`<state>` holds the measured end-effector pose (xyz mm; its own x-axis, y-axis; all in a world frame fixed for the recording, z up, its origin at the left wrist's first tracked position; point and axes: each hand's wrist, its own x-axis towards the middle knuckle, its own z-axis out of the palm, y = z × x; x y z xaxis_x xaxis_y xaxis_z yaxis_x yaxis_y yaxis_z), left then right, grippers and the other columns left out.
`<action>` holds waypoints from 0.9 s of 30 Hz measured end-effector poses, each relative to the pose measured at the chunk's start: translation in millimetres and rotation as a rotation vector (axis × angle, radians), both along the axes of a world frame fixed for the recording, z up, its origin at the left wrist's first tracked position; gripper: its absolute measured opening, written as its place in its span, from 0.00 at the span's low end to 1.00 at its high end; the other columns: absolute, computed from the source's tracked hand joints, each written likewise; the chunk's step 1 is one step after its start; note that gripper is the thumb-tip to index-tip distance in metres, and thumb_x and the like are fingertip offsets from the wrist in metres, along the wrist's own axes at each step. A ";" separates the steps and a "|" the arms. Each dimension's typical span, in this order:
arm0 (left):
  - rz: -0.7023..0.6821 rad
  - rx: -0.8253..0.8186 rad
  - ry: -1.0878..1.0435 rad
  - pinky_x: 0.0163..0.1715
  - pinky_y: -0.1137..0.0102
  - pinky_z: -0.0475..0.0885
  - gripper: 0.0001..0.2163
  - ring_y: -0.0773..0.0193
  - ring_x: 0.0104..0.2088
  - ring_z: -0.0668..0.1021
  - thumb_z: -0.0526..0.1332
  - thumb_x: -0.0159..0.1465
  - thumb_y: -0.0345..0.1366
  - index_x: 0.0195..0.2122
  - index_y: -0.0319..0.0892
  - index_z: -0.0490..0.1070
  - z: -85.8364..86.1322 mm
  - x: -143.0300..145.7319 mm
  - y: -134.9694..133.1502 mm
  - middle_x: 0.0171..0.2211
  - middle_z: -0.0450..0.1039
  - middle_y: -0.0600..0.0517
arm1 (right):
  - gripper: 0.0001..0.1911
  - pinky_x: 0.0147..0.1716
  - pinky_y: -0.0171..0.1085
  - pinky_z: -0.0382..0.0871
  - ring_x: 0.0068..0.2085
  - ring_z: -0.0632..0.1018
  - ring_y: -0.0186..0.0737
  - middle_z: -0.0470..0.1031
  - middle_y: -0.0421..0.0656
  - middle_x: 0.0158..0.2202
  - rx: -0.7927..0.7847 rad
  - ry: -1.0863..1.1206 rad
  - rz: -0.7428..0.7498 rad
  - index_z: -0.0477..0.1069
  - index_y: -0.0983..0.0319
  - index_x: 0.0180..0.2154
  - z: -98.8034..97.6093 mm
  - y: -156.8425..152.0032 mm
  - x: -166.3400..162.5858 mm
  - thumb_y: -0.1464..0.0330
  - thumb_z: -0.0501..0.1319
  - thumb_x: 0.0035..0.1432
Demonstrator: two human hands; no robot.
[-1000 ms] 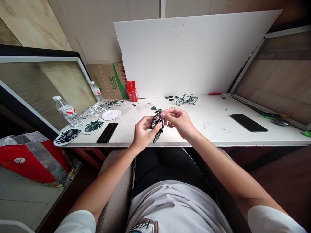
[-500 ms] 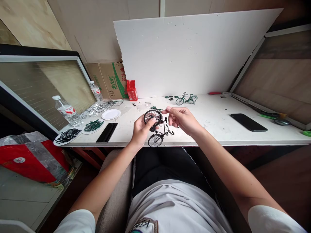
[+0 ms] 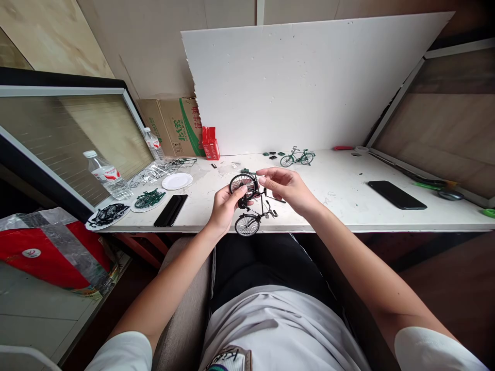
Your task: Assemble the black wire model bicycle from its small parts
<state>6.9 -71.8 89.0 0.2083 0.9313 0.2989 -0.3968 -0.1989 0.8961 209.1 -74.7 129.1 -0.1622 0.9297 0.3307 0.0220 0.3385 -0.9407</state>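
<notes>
A small black model bicycle [image 3: 247,224] is tilted on end over the table's front edge, one wheel up and the other down. My left hand [image 3: 223,207] grips it by the upper wheel, with the thumb across the spokes. My right hand [image 3: 288,188] is at the upper wheel's right side, its thumb and forefinger closed at the frame end; whether a small part sits between them is hidden. Some green pieces [image 3: 245,170] lie just behind the upper wheel. Farther back on the table stands a finished-looking green model bicycle [image 3: 297,156].
On the left are plates of black parts [image 3: 108,214] and green parts [image 3: 148,200], a bare white plate [image 3: 177,181], a phone [image 3: 170,210] and water bottles [image 3: 108,178]. A red box [image 3: 211,143] stands behind. Another phone [image 3: 396,195] lies right. A white board [image 3: 309,85] leans at the back.
My right hand has shifted slightly left against the upper wheel, and its fingers have come together there. The left hand keeps the black bicycle almost in place.
</notes>
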 end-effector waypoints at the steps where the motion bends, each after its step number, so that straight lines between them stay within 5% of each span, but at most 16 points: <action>1: -0.005 -0.001 0.009 0.36 0.69 0.83 0.20 0.56 0.45 0.86 0.75 0.62 0.47 0.49 0.39 0.81 0.2 0.1 -0.3 0.49 0.84 0.43 | 0.25 0.23 0.34 0.62 0.31 0.72 0.33 0.82 0.43 0.39 0.008 -0.017 0.009 0.85 0.56 0.50 0.1 -0.3 -0.4 0.49 0.76 0.57; 4: -0.020 0.010 0.024 0.35 0.69 0.82 0.20 0.56 0.44 0.86 0.75 0.61 0.48 0.48 0.39 0.82 0.8 0.6 -1.7 0.47 0.85 0.44 | 0.25 0.29 0.36 0.69 0.37 0.76 0.37 0.84 0.45 0.46 0.007 -0.044 0.066 0.85 0.55 0.51 -0.7 0.5 -0.8 0.48 0.75 0.57; 27: -0.071 0.090 0.066 0.37 0.69 0.82 0.23 0.54 0.46 0.86 0.76 0.62 0.48 0.52 0.39 0.81 -3.9 2.1 2.4 0.51 0.84 0.42 | 0.24 0.28 0.35 0.70 0.32 0.73 0.33 0.82 0.45 0.40 -0.025 -0.010 0.057 0.86 0.59 0.43 -5.9 10.9 7.5 0.49 0.78 0.53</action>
<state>9.0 -69.4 85.2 0.2946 0.8835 0.3643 -0.3534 -0.2535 0.9005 216.6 -63.8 123.1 -0.2184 0.9268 0.3054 0.0129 0.3157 -0.9488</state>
